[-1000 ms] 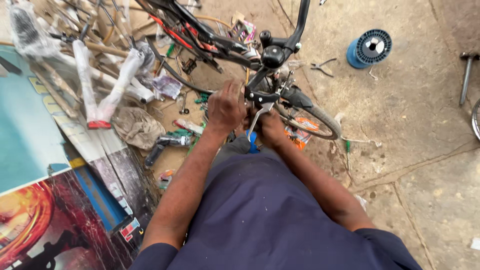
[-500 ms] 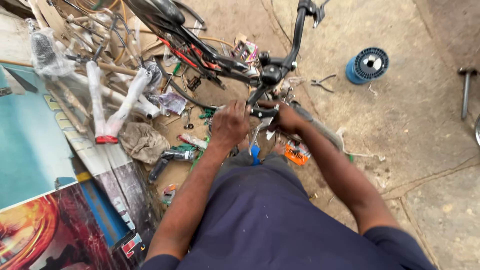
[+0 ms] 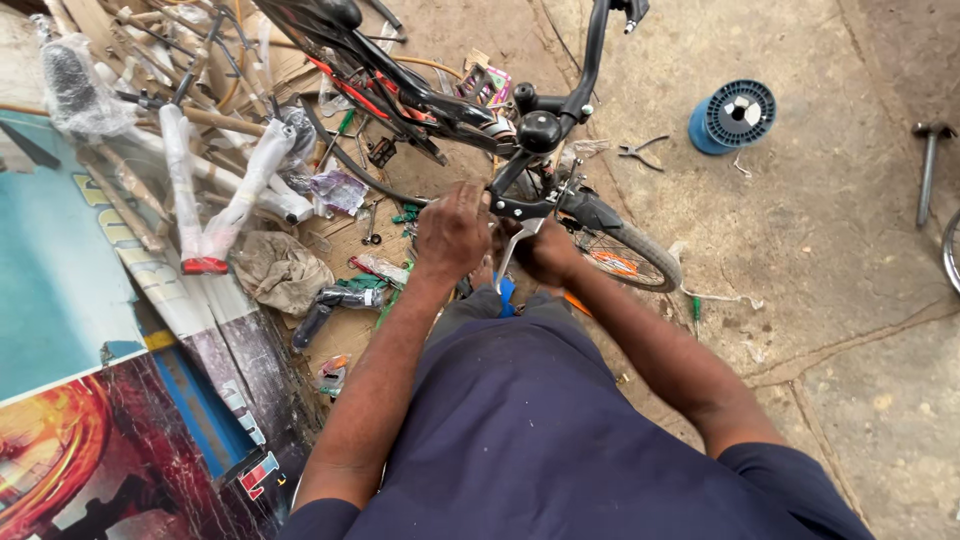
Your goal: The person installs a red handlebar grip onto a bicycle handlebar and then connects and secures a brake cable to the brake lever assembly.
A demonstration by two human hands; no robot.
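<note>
Hands meet at the front of a black bicycle (image 3: 440, 105), which stands upside-down-like among clutter, its front wheel (image 3: 625, 255) low on the concrete floor (image 3: 830, 230). The left hand (image 3: 452, 232) is clenched on the black fork part (image 3: 520, 205) just above the wheel, knuckles up. The right hand (image 3: 548, 250) is closed around a silver wrench (image 3: 512, 250), whose head seems to sit at the same fork part; the exact bolt is hidden by the fingers. I judge that the main risk is a slip: if the wrench jumps off the bolt under force, the right knuckles can hit the tyre or the metal beside it. The bicycle also looks not fixed to anything, so a strong pull may turn or tip it toward the pile of wrapped frames (image 3: 200, 190) on the left. Small tools lie near, pliers (image 3: 640, 152) and a blue spool (image 3: 735, 115) on the floor, and a loosened nut could fall and be lost between the rags (image 3: 280, 270) and the packets under the frame.
</note>
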